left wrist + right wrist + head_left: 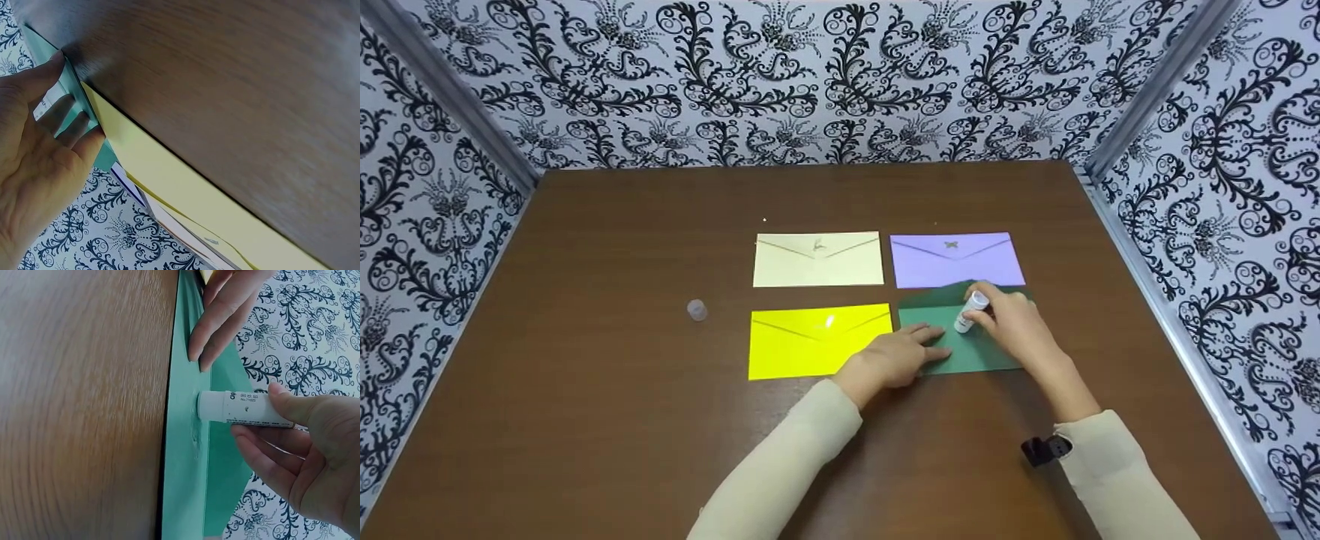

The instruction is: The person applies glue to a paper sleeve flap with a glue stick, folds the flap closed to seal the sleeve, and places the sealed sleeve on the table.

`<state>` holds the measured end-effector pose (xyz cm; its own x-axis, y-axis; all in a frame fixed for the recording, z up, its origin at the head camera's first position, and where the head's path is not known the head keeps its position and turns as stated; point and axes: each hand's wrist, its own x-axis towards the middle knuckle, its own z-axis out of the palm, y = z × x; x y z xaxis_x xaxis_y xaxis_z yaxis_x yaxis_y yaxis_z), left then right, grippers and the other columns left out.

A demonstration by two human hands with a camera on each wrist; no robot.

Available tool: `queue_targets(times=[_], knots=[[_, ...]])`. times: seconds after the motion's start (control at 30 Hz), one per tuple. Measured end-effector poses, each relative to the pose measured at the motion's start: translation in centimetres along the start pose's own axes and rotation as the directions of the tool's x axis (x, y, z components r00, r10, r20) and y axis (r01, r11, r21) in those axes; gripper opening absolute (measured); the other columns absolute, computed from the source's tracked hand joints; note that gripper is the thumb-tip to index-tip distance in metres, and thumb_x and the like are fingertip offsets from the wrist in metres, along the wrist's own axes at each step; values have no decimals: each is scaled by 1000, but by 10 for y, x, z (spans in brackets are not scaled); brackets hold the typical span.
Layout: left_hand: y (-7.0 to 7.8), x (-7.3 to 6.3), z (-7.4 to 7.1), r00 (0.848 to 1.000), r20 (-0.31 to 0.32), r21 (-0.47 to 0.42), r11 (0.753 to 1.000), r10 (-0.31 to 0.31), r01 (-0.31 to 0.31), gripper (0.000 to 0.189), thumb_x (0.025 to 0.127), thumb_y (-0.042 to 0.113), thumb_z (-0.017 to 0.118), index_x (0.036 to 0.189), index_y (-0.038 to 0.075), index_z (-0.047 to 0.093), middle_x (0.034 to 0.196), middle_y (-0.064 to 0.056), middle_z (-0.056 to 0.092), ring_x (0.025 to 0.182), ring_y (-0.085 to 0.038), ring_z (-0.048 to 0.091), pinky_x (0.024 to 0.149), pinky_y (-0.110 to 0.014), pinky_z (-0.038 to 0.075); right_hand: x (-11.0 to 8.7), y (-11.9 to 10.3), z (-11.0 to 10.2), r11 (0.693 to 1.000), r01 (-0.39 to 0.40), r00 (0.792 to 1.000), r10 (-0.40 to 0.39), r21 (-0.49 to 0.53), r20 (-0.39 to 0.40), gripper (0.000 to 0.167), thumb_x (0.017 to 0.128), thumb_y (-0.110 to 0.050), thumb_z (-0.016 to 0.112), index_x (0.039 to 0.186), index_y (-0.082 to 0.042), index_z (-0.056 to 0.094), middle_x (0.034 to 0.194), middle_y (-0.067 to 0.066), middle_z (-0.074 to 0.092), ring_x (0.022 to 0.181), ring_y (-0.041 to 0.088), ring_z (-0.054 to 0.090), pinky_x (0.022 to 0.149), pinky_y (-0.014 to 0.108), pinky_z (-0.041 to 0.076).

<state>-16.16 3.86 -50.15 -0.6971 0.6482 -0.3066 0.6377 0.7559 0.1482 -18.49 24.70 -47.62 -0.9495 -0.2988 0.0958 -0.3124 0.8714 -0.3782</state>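
Note:
A green envelope [986, 355] lies on the table with its flap raised toward the back. My right hand [1024, 326] grips a white glue stick [247, 408] between thumb and fingers. Its tip meets the envelope's face, where a wet glue smear [195, 439] shows in the right wrist view. With fingers spread and fairly straight, my left hand [894, 355] presses on the envelope's left part. That hand also overlaps the right corner of a yellow envelope [795, 352] in the head view.
Behind lie a cream envelope [817, 271] and a purple envelope [956, 268], both with flaps folded down. A small translucent cap [697, 310] stands left of the yellow envelope on the brown table [585, 420]. Patterned walls [765, 82] enclose the back and sides.

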Motion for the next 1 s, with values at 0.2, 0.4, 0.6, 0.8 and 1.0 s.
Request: queue_targets(times=[0.2,0.4,0.6,0.8,1.0], knots=[[0,-1,-1,1000,-15,16,1000,5,-4,62,100,25,60,154,39,34,166,10,23,154,-15,23,117,-29,40,3,0,-2,999,-52,999,52,13,-3,26,94,-25,68,114,-10,62,96,20,73,80,34,69,66,49,54],[1,-1,-2,1000,-10,8,1000,-2,2,61,100,25,59,153,40,34,166,11,23,155,-15,22,116,-29,41,3,7,-6,995,-98,995,98,24,-8,26,94,-23,69,115,-8,61,103,24,72,88,39,68,74,56,55],[2,-1,-2,1000,0,2,1000,-16,16,60,101,25,58,153,42,34,166,12,23,155,-15,22,117,-29,40,-1,12,-9,996,-94,995,94,8,-33,24,93,-20,70,111,-7,62,101,26,72,87,43,68,72,58,53],[2,0,-1,1000,1,7,1000,-14,14,60,100,24,58,153,42,35,166,11,23,155,-16,23,118,-30,39,-8,12,-13,997,-77,997,77,-14,-24,23,92,-18,71,110,-7,62,96,26,72,81,42,69,64,52,53],[1,1,0,1000,-13,2,1000,-14,14,59,100,24,58,152,41,36,166,10,25,154,-16,24,118,-30,38,-14,14,-16,997,-75,997,75,-7,16,24,93,-19,71,112,-8,62,97,24,72,79,36,69,63,46,54]])
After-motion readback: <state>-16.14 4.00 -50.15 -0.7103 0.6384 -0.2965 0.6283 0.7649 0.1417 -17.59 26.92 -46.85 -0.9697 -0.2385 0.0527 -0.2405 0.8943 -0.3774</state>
